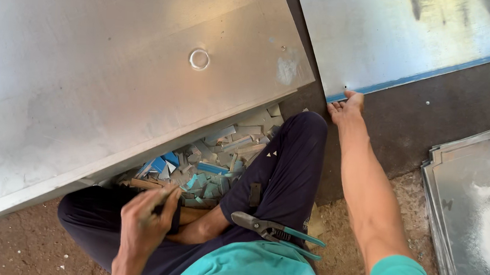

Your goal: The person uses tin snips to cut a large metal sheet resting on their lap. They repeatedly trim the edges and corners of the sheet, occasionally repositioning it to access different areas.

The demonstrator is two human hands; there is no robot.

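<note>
Head view: right hand (pixel 346 107) grips metal sheet (pixel 390 38) corner.

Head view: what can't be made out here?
- Left hand: motion-blurred, its back to the camera; whether it holds anything cannot be told.
- Right hand: fingertips on the corner of the blue-edged sheet; the palm hides the grip.
- Tin snips on the lap: handle ends partly covered by the teal shirt.
- Stack of sheets: cut off by the right edge.
- Offcut pile: partly hidden under the large sheet and the knee.
</note>
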